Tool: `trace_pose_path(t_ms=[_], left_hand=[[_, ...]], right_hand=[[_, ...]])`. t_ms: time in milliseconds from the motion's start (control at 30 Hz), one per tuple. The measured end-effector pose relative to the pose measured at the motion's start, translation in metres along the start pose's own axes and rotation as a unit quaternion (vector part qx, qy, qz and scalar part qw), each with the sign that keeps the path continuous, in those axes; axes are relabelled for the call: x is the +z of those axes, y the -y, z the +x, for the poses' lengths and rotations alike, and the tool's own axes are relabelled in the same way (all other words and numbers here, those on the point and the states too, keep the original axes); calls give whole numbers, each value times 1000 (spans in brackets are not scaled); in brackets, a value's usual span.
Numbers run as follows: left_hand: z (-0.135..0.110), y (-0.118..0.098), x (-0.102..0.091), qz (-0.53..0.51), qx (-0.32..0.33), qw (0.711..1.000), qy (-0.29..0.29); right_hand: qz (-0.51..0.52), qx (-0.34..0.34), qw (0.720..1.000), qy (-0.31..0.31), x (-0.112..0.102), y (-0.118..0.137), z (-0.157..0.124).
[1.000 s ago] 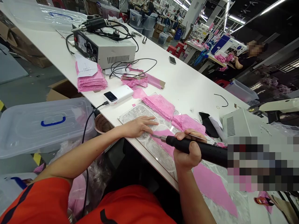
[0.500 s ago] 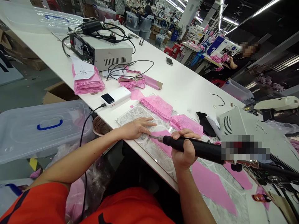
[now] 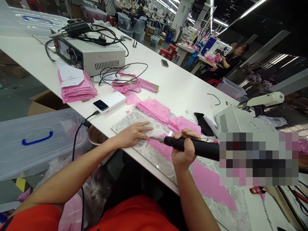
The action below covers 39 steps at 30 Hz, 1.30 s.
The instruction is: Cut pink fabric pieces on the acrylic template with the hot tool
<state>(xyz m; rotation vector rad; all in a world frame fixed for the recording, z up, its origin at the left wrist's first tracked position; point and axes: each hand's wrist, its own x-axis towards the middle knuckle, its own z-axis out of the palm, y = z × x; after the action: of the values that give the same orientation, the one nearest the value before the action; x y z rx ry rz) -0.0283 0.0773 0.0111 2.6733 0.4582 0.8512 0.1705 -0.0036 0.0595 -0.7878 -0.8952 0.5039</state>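
My left hand (image 3: pixel 133 134) lies flat with its fingers stretched out over a patterned clear template (image 3: pixel 137 118) at the table edge. Its fingertips are beside a pink fabric piece (image 3: pixel 160 146) on the template. My right hand (image 3: pixel 184 154) is wrapped round a black handheld tool (image 3: pixel 204 149) with a pointed metal tip. That tip reaches the pink fabric close to my left fingers; whether it touches cannot be made out. Stacks of pink lace fabric (image 3: pixel 154 110) lie just behind. Another pink piece (image 3: pixel 213 186) lies to the right, below my right forearm.
A grey box unit (image 3: pixel 103 59) with a second black tool and coiled cables stands at the back left. Near it are a pink fabric stack (image 3: pixel 78 91) and a white power bank (image 3: pixel 109 102). Another grey unit (image 3: pixel 237 120) stands right. A lidded plastic bin (image 3: pixel 40 150) is left.
The camera view has shifted a little, so the scene sits further left. Both hands hold nearly the same pose, the tool tip still close to the left fingers.
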Motion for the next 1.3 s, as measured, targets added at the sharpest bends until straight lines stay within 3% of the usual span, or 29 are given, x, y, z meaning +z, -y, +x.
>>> trace_pose_path(t_ms=[533, 767, 933, 1300], left_hand=[[1, 2, 0, 4, -6, 1000, 8], [3, -1, -7, -15, -8, 1000, 8], [7, -3, -9, -22, 17, 999, 44], [1, -1, -11, -12, 28, 996, 87]], right_hand=[[-7, 20, 1000, 18, 3, 1, 1], [-34, -35, 994, -95, -22, 20, 38], [-24, -38, 992, -121, -38, 13, 51], [-7, -19, 997, -73, -33, -1, 45]])
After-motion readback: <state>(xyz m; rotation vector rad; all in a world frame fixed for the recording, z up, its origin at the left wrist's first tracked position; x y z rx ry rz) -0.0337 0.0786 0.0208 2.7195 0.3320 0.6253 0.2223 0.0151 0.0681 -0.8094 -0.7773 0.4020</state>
